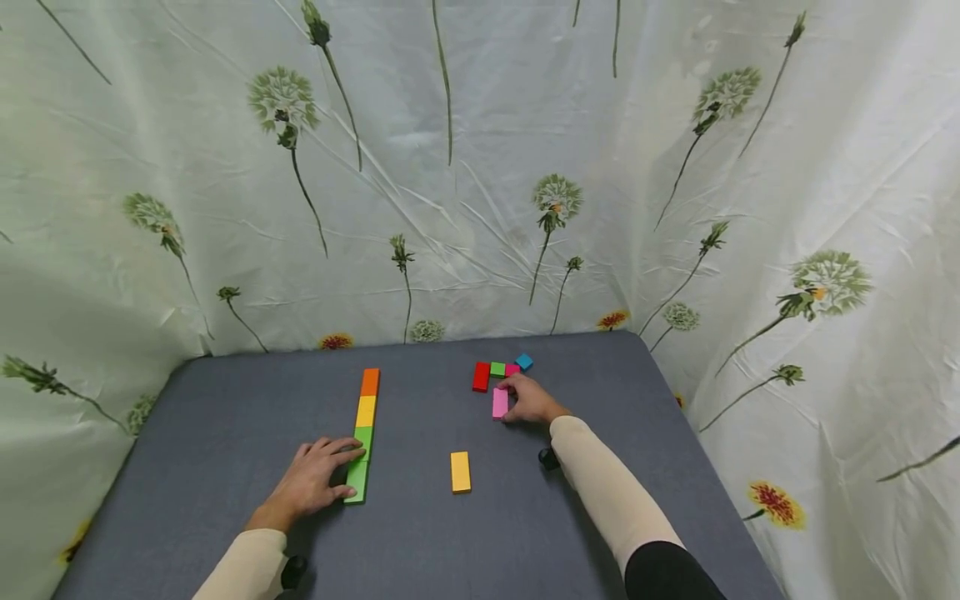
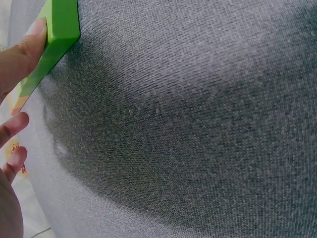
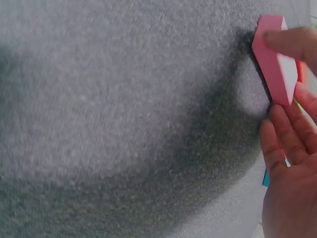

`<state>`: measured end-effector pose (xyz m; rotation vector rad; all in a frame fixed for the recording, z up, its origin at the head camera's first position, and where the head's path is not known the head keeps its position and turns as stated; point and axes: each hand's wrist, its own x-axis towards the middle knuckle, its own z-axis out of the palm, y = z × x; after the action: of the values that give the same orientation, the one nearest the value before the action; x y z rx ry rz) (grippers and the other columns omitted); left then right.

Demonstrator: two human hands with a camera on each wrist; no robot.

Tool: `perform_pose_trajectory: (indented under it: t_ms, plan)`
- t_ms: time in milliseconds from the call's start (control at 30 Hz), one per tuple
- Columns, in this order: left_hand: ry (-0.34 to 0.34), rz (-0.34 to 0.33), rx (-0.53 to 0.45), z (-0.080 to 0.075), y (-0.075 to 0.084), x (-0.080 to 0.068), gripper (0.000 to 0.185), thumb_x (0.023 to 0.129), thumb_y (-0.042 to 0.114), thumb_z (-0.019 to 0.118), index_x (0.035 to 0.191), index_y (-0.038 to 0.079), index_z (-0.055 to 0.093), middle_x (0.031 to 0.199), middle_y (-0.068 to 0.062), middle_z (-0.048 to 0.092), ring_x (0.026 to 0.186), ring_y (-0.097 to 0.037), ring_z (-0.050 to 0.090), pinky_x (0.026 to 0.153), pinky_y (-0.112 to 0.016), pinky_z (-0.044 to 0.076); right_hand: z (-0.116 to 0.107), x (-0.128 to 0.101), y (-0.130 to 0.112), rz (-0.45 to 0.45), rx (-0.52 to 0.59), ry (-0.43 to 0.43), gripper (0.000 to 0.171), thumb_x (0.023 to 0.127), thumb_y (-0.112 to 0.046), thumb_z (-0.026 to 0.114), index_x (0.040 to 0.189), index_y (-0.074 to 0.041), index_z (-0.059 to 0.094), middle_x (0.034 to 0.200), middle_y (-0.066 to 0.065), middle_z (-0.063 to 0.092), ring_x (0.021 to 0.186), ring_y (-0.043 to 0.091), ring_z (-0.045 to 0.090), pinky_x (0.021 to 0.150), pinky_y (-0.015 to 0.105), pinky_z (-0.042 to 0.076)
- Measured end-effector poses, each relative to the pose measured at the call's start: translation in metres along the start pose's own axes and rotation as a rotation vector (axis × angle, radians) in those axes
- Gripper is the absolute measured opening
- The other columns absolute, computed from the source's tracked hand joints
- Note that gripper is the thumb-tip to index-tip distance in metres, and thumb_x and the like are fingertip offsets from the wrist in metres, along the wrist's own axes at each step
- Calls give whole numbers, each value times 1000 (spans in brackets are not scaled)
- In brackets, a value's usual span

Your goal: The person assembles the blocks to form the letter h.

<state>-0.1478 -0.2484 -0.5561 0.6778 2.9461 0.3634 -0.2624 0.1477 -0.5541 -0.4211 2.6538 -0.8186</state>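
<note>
your right hand point(image 1: 531, 402) pinches the pink block point(image 1: 500, 402) beside the far cluster of small blocks point(image 1: 497, 369). your left hand point(image 1: 315, 479) lies flat, fingers steadying the green end of the row point(image 1: 363, 433). you look mid-pickup; next, lift the pink block cleanly.

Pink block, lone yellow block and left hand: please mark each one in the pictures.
pink block point(image 1: 500, 403): head view, middle of its top face.
lone yellow block point(image 1: 461, 472): head view, centre of its top face.
left hand point(image 1: 315, 482): head view, back of the hand, beside the green block point(image 1: 358, 479).
</note>
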Motion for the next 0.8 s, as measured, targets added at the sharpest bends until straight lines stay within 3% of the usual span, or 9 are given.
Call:
perform_pose_trajectory:
  t_ms: [133, 500, 800]
  plan:
    - [6, -1, 14, 1, 0, 1, 62, 69, 33, 84, 124, 12, 66, 130, -7, 58, 110, -29, 52, 83, -49, 38, 1, -3, -4, 2, 22, 4, 54, 74, -14, 83, 122, -3, 59, 117, 10, 58, 108, 25, 53, 98, 41, 43]
    - [3, 4, 12, 1, 0, 0, 62, 70, 34, 84, 124, 12, 66, 130, -7, 58, 110, -29, 53, 83, -48, 39, 12, -10, -21, -123, 39, -51, 54, 74, -18, 83, 121, -4, 60, 111, 7, 58, 102, 22, 55, 93, 39, 46]
    - [-8, -1, 4, 1, 0, 0, 62, 70, 35, 84, 125, 12, 65, 130, -7, 58, 111, -28, 52, 84, -48, 38, 23, -16, -40, -171, 10, -77, 55, 77, -21, 81, 124, -7, 58, 120, 7, 57, 108, 20, 53, 97, 38, 44]
